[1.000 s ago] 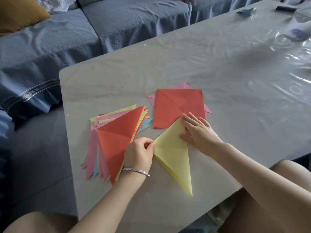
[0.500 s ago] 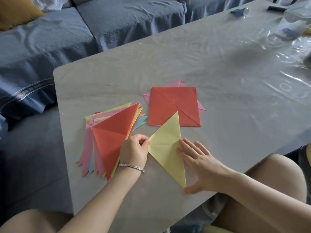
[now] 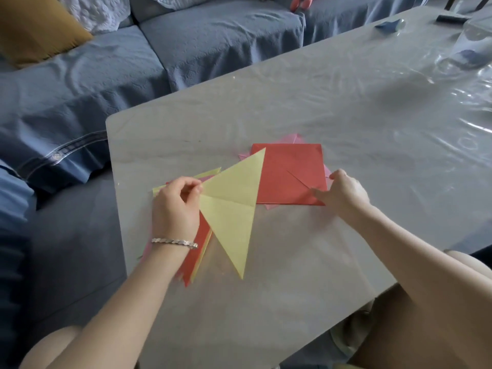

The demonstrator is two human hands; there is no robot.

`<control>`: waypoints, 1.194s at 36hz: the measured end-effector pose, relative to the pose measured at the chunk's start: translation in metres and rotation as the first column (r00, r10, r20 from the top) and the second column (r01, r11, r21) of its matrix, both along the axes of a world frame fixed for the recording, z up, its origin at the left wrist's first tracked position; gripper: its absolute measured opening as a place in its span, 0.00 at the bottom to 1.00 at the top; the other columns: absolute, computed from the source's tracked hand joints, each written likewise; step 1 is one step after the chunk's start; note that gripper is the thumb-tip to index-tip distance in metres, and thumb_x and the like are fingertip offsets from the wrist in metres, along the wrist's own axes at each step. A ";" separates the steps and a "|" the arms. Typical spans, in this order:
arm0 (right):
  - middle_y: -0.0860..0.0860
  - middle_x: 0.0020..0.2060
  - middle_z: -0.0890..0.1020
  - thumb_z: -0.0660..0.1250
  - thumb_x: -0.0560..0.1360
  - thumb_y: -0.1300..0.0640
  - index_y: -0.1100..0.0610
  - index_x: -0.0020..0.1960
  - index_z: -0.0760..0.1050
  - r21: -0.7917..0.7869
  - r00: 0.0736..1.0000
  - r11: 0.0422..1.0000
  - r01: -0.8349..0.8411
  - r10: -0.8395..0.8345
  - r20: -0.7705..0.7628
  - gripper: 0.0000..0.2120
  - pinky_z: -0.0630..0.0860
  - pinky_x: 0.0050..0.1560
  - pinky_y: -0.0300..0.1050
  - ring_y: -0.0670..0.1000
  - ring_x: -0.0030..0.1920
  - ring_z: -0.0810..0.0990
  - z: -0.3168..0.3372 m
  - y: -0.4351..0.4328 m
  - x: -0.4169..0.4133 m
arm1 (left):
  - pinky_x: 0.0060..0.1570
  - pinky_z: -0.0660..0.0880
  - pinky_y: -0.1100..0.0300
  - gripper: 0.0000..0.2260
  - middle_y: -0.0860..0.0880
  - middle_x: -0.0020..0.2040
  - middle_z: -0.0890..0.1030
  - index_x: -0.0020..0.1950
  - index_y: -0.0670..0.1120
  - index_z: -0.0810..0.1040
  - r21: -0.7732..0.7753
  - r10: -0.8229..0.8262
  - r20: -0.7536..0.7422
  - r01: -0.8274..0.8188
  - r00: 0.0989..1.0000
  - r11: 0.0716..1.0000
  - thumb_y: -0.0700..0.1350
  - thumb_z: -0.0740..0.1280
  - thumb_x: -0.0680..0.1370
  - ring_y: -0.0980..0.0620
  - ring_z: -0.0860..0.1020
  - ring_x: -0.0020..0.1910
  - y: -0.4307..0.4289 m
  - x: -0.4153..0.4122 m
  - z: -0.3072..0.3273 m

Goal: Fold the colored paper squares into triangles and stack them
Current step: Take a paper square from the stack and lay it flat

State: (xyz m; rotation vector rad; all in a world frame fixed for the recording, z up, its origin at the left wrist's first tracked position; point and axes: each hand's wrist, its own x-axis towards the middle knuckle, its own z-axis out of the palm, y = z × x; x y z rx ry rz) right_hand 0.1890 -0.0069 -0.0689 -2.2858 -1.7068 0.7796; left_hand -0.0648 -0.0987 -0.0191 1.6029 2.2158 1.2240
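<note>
My left hand pinches the left corner of a folded yellow triangle and holds it lifted above the table. Under that hand lies the stack of folded triangles, red on top with yellow and pink edges showing; most of it is hidden. To the right a red paper square tops a small pile, with pink sheets peeking out beneath. My right hand rests on the red square's near right corner, its fingers pinching that edge.
The pale table wears a glossy plastic cover, and its left edge runs close to a blue sofa. A clear container and small dark items stand at the far right. My knees sit below the near edge.
My left hand lifted the yellow triangle off the table and carried it left over the stack. My right hand left the triangle and went to the red square's corner.
</note>
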 end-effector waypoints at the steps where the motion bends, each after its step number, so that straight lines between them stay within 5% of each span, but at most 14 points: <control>1: 0.58 0.58 0.75 0.69 0.71 0.44 0.58 0.63 0.66 -0.005 1.000 1.000 0.008 -0.008 0.016 0.28 0.71 0.50 0.48 0.59 0.59 0.74 0.000 0.002 -0.003 | 0.37 0.68 0.66 0.03 0.50 0.38 0.78 0.44 0.40 0.80 -0.006 0.022 -0.024 -0.022 0.999 1.000 0.37 0.66 0.75 0.53 0.74 0.36 0.003 -0.008 0.000; 7: 0.56 0.58 0.76 0.72 0.69 0.47 0.57 0.63 0.67 0.045 0.998 0.997 0.059 -0.059 -0.011 0.27 0.68 0.47 0.44 0.57 0.59 0.74 -0.003 -0.002 -0.005 | 0.39 0.69 0.59 0.04 0.43 0.43 0.81 0.45 0.40 0.80 -0.142 0.090 -0.173 -0.115 0.981 0.983 0.38 0.65 0.76 0.42 0.78 0.42 0.013 -0.051 -0.022; 11: 0.56 0.56 0.78 0.74 0.69 0.55 0.57 0.60 0.74 0.110 0.965 0.981 0.160 -0.132 -0.228 0.22 0.72 0.53 0.46 0.56 0.56 0.76 -0.003 -0.005 -0.003 | 0.40 0.70 0.55 0.04 0.40 0.45 0.81 0.46 0.40 0.79 -0.260 0.085 -0.226 -0.144 0.970 0.955 0.38 0.65 0.76 0.40 0.77 0.44 0.014 -0.065 -0.035; 18: 0.51 0.39 0.77 0.74 0.68 0.61 0.60 0.52 0.81 0.186 0.914 0.958 0.219 -0.135 -0.383 0.13 0.65 0.42 0.36 0.49 0.41 0.74 -0.002 -0.015 0.004 | 0.53 0.70 0.49 0.10 0.38 0.50 0.77 0.51 0.39 0.80 -0.069 0.018 -0.343 -0.044 0.939 0.997 0.34 0.70 0.69 0.36 0.74 0.49 0.011 -0.032 -0.026; 23: 0.50 0.37 0.79 0.74 0.68 0.60 0.59 0.52 0.81 0.219 0.918 0.956 0.196 -0.101 -0.383 0.13 0.67 0.44 0.35 0.47 0.41 0.76 0.002 -0.031 0.016 | 0.47 0.70 0.60 0.07 0.44 0.45 0.80 0.50 0.41 0.80 -0.174 -0.234 -0.111 0.213 0.966 0.962 0.38 0.68 0.73 0.45 0.78 0.46 0.010 0.023 -0.017; 27: 0.47 0.29 0.81 0.73 0.69 0.63 0.56 0.45 0.83 0.195 0.913 0.969 0.150 -0.060 -0.402 0.05 0.72 0.32 0.27 0.40 0.25 0.78 0.000 -0.044 0.030 | 0.56 0.71 0.58 0.17 0.45 0.57 0.77 0.62 0.45 0.74 -0.432 -0.308 0.030 0.291 0.951 0.854 0.48 0.66 0.75 0.48 0.76 0.55 0.015 0.059 -0.033; 33: 0.47 0.35 0.83 0.70 0.71 0.56 0.50 0.38 0.82 0.264 0.961 0.962 0.065 0.010 -0.275 0.04 0.75 0.42 0.46 0.50 0.39 0.79 0.003 -0.061 0.045 | 0.60 0.66 0.58 0.24 0.46 0.64 0.73 0.66 0.44 0.67 -0.527 -0.221 0.049 0.213 0.974 0.823 0.52 0.66 0.74 0.47 0.71 0.63 0.018 0.082 -0.042; 38: 0.48 0.23 0.80 0.71 0.71 0.63 0.52 0.36 0.80 0.139 0.793 0.979 0.149 -0.034 -0.608 0.08 0.79 0.39 0.43 0.45 0.24 0.77 0.009 -0.068 0.044 | 0.61 0.69 0.53 0.24 0.46 0.60 0.75 0.63 0.47 0.67 -0.501 -0.101 0.226 0.205 0.969 0.841 0.55 0.68 0.72 0.46 0.74 0.59 0.016 0.076 -0.043; 43: 0.49 0.23 0.80 0.69 0.71 0.67 0.61 0.42 0.79 0.064 0.646 0.989 0.134 -0.038 -0.763 0.03 0.77 0.30 0.33 0.44 0.22 0.76 0.016 -0.076 0.033 | 0.55 0.73 0.56 0.20 0.49 0.53 0.78 0.57 0.42 0.73 -0.395 0.055 0.476 0.157 0.878 0.905 0.50 0.72 0.70 0.50 0.77 0.51 0.018 0.061 -0.035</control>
